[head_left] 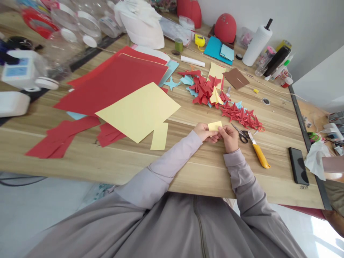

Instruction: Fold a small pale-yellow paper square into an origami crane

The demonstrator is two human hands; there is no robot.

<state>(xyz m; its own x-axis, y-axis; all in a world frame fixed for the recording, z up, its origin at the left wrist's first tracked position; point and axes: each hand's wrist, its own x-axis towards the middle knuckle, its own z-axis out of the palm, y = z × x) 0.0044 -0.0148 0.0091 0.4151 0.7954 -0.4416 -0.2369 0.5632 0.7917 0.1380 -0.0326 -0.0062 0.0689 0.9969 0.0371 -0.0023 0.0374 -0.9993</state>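
Observation:
A small piece of yellow paper (214, 126) is held between both hands above the front of the wooden table. My left hand (204, 133) grips its left end, and my right hand (229, 137) pinches its right end between thumb and fingers. Just right of my right hand lie black-handled scissors (244, 137) and a utility knife (260, 156) with an orange handle. Behind the hands sit folded red paper stars (242, 115) and a heap of red paper shapes (203, 89) with a yellow folded piece (215, 96) on top.
To the left lie a large yellow sheet (139, 111), a yellow strip (159, 136), red sheets (113, 79) and red strips (57, 141). A phone (298, 165) rests at the right. Plastic bottles (60, 46) stand back left; a white bottle (258, 44) stands at the back. Another person's arm shows far right.

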